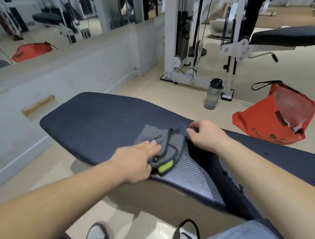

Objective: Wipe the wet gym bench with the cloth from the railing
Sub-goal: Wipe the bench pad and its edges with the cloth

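As left hand (135,161) presses, cloth (162,137) lies across bench (91,120)

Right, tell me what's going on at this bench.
A person stands over a dark ribbed padded gym bench, wiping it. The left hand presses a crumpled grey cloth with a lime-green tab flat onto the pad. The right hand curls its fingers round the corner of the adjoining black pad. A paler shiny patch lies just beside the cloth, nearer the person, not yet covered by it.
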`<action>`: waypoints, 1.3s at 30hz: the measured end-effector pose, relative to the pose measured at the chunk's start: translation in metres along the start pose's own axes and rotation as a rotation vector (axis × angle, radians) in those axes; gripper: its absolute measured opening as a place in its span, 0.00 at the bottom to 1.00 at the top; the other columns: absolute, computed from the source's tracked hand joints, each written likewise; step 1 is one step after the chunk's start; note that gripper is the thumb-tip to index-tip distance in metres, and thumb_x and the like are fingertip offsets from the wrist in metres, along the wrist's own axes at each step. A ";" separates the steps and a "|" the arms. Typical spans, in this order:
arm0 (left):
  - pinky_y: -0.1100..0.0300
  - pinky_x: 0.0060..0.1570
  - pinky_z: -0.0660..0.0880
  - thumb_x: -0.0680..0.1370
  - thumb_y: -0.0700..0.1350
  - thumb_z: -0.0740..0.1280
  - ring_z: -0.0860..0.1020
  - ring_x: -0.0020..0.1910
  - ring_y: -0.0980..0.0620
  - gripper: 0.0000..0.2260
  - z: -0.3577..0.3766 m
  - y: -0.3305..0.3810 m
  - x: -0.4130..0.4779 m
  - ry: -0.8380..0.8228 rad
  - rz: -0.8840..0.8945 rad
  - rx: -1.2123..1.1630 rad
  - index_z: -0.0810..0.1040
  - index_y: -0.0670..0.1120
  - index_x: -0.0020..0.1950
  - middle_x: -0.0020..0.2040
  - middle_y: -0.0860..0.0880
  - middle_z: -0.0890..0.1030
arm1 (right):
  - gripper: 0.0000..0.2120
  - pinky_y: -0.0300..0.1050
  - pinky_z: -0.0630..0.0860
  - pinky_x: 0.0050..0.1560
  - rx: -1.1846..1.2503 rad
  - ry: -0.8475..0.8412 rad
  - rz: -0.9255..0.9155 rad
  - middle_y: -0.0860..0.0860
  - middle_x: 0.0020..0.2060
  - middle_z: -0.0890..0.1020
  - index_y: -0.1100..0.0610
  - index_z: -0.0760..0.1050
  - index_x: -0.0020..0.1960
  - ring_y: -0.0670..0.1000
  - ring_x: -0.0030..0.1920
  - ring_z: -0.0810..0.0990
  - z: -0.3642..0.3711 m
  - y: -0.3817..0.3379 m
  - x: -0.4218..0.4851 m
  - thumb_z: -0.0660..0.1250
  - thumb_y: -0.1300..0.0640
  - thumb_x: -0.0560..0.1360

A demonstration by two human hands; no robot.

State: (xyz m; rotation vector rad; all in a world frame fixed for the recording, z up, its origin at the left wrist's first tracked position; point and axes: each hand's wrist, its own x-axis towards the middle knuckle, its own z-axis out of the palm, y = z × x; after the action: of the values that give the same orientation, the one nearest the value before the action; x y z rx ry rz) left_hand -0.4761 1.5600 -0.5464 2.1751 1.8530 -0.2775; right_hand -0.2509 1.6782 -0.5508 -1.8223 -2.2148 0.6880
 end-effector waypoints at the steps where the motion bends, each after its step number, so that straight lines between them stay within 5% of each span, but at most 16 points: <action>1: 0.52 0.78 0.57 0.81 0.49 0.56 0.50 0.81 0.59 0.31 -0.004 -0.005 0.009 0.007 -0.074 0.014 0.49 0.58 0.82 0.83 0.58 0.48 | 0.21 0.54 0.78 0.64 -0.011 0.005 0.006 0.52 0.63 0.84 0.53 0.79 0.69 0.57 0.64 0.81 -0.001 0.001 -0.002 0.62 0.45 0.81; 4: 0.44 0.74 0.64 0.81 0.50 0.54 0.49 0.82 0.53 0.31 -0.006 0.016 0.023 -0.026 -0.153 0.026 0.47 0.53 0.83 0.84 0.54 0.47 | 0.23 0.55 0.76 0.68 -0.051 0.024 0.015 0.53 0.68 0.81 0.55 0.76 0.72 0.57 0.68 0.79 -0.008 0.005 -0.008 0.62 0.47 0.81; 9: 0.44 0.75 0.63 0.82 0.49 0.54 0.47 0.82 0.57 0.31 -0.008 0.031 0.030 -0.100 0.094 0.052 0.45 0.56 0.83 0.83 0.58 0.45 | 0.21 0.54 0.75 0.68 -0.138 0.095 0.041 0.54 0.69 0.79 0.56 0.77 0.72 0.57 0.69 0.77 -0.021 0.010 -0.029 0.62 0.49 0.82; 12: 0.44 0.73 0.65 0.82 0.49 0.54 0.48 0.82 0.54 0.30 -0.014 0.017 0.051 -0.055 -0.002 0.093 0.45 0.53 0.83 0.84 0.55 0.45 | 0.20 0.52 0.74 0.69 -0.158 0.111 0.088 0.54 0.69 0.78 0.57 0.77 0.72 0.57 0.70 0.76 -0.030 0.013 -0.049 0.62 0.51 0.83; 18: 0.49 0.52 0.69 0.80 0.53 0.56 0.67 0.73 0.44 0.30 -0.006 0.056 0.039 -0.048 0.096 0.228 0.54 0.45 0.81 0.77 0.45 0.64 | 0.20 0.45 0.68 0.72 -0.078 0.145 0.208 0.51 0.71 0.80 0.56 0.76 0.73 0.52 0.73 0.75 -0.036 0.016 -0.101 0.63 0.52 0.83; 23: 0.46 0.73 0.60 0.81 0.52 0.53 0.55 0.80 0.45 0.31 -0.010 0.034 0.056 0.031 0.106 0.161 0.49 0.48 0.83 0.84 0.46 0.52 | 0.20 0.43 0.73 0.68 -0.144 -0.036 0.265 0.50 0.68 0.82 0.54 0.76 0.73 0.51 0.67 0.80 -0.053 0.018 -0.123 0.63 0.49 0.83; 26: 0.46 0.70 0.63 0.81 0.52 0.53 0.57 0.79 0.43 0.31 -0.015 0.042 0.056 0.031 0.042 0.155 0.49 0.47 0.83 0.83 0.45 0.52 | 0.21 0.42 0.71 0.69 -0.131 -0.048 0.268 0.50 0.70 0.80 0.54 0.77 0.72 0.51 0.70 0.78 -0.058 0.029 -0.116 0.64 0.47 0.83; 32: 0.49 0.72 0.62 0.80 0.53 0.53 0.56 0.78 0.47 0.30 -0.010 0.050 0.060 0.025 0.222 0.104 0.50 0.55 0.82 0.84 0.52 0.52 | 0.20 0.52 0.67 0.75 -0.201 -0.002 0.300 0.51 0.71 0.74 0.52 0.77 0.71 0.55 0.74 0.71 -0.049 0.087 -0.088 0.59 0.46 0.84; 35: 0.49 0.72 0.61 0.79 0.53 0.54 0.57 0.78 0.48 0.30 -0.013 0.046 0.094 0.084 0.114 0.062 0.53 0.56 0.82 0.83 0.52 0.53 | 0.18 0.57 0.71 0.72 -0.227 0.030 0.249 0.51 0.67 0.76 0.50 0.77 0.69 0.55 0.72 0.71 -0.041 0.106 -0.085 0.58 0.46 0.84; 39: 0.48 0.70 0.64 0.80 0.55 0.53 0.61 0.74 0.43 0.29 -0.012 0.090 0.107 0.128 0.041 0.034 0.56 0.52 0.81 0.83 0.49 0.56 | 0.17 0.50 0.69 0.72 -0.089 0.092 0.191 0.51 0.66 0.79 0.53 0.78 0.69 0.53 0.70 0.74 -0.049 0.124 -0.082 0.59 0.52 0.84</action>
State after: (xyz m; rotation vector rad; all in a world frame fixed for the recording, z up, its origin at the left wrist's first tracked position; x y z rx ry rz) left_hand -0.3699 1.6504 -0.5612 2.3006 1.8797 -0.1670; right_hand -0.1029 1.6270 -0.5536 -2.0852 -2.0633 0.5333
